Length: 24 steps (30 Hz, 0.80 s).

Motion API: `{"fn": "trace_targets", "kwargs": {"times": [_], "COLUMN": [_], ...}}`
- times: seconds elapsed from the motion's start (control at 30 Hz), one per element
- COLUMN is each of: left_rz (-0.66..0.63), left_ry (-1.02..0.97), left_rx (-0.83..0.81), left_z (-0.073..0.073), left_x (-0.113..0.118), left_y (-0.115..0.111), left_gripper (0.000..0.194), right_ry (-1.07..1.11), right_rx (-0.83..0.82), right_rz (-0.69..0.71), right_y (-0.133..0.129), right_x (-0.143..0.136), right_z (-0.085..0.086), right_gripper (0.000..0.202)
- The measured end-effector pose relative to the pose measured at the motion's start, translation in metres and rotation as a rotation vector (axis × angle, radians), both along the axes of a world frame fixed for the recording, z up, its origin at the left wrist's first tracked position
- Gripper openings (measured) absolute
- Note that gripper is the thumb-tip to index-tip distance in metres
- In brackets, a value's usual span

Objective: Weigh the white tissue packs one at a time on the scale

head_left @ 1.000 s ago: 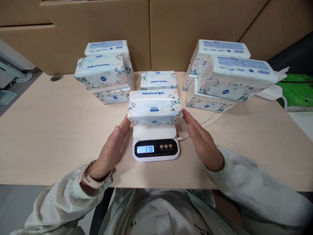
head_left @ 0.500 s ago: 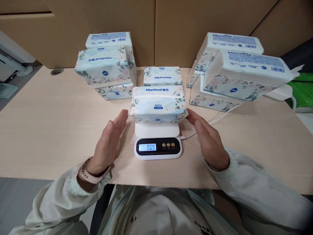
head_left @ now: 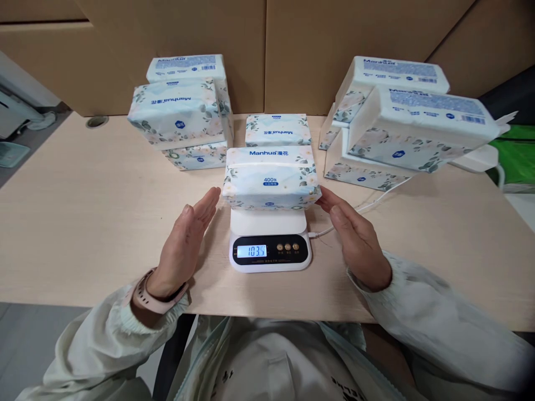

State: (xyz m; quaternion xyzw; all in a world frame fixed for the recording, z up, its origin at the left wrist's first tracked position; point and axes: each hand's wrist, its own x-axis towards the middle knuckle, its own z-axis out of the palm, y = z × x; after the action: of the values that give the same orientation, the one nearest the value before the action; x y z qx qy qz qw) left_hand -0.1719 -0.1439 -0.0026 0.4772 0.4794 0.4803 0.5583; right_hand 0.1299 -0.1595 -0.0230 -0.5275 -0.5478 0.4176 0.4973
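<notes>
A floral pack of tissues (head_left: 271,181) rests on the white digital scale (head_left: 270,223), covering the rear of its platform. The lit display (head_left: 251,251) reads about 103.5. My left hand (head_left: 186,242) stands on edge at the left of the pack, fingers extended and a small gap away, holding nothing. On the other side, my right hand (head_left: 357,236) has its fingers stretched toward the pack's right end; the fingertips are close to it, and whether they touch I cannot tell. The right thumb is apart from the fingers.
Behind the scale lies another tissue pack (head_left: 278,129). Stacked packs stand at the back left (head_left: 178,114) and back right (head_left: 422,128). A white cable (head_left: 371,203) runs from the scale to the right. Cardboard (head_left: 179,50) lines the back of the table (head_left: 83,223).
The scale's display has gone from about 00.0 to about 103.5. Both hands and the tissue pack have stayed nearly still.
</notes>
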Motion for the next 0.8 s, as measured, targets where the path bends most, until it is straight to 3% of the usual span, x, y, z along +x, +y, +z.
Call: {"fn": "trace_targets", "kwargs": {"times": [0.3,0.8], "left_rz": [-0.017,0.008], "left_ry": [-0.057,-0.082], "left_rx": [0.058,0.066], "left_z": [0.0014,0.0009], "left_x": [0.0003,0.0009], "left_y": [0.0,0.0009], "left_gripper": [0.053,0.052], "right_ry": [-0.006,-0.034], "right_rx": [0.013,0.057], "right_rz": [0.012,0.048], "right_y": [-0.0014,-0.0022], "right_x": [-0.0007,0.0011], "right_z": [0.002,0.0005], "right_gripper": [0.055,0.053]}}
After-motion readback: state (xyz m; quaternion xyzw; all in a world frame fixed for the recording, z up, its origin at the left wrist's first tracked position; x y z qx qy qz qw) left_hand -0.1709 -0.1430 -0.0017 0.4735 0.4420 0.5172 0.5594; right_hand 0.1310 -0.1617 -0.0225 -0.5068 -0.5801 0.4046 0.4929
